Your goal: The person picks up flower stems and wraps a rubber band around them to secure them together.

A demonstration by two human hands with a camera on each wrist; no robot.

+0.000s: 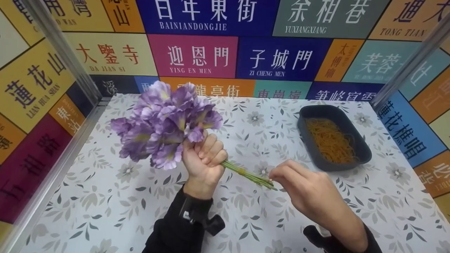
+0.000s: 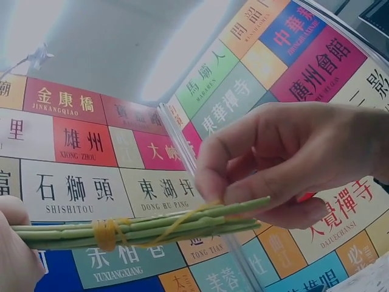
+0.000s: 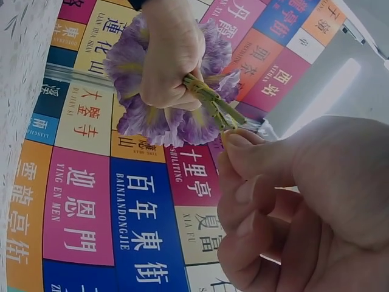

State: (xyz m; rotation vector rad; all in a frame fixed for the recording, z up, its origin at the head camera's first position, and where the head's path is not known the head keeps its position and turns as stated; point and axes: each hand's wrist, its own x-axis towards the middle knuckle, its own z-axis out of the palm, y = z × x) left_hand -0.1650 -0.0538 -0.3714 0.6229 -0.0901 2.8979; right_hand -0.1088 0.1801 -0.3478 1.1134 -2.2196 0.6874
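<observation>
A bunch of purple flowers [image 1: 165, 123] leans to the upper left in the head view, its green stems [image 1: 251, 175] pointing to the lower right. My left hand [image 1: 205, 156] grips the stems just below the blooms, fingers curled around them. In the left wrist view a yellow rubber band [image 2: 105, 235] is wound around the stems, and a strand of it stretches along them toward the cut ends. My right hand [image 1: 309, 191] is at those ends, thumb and forefinger pinching the stretched strand. The right wrist view shows this pinch [image 3: 234, 137] beside the stem tips.
A dark grey container [image 1: 320, 163] holding many yellow rubber bands [image 1: 330, 140] stands at the right of the table. The tabletop [image 1: 116, 211] has a floral leaf print. Colourful panels with lettering [image 1: 197, 56] enclose the back and sides, with metal posts [image 1: 75, 66] at the corners.
</observation>
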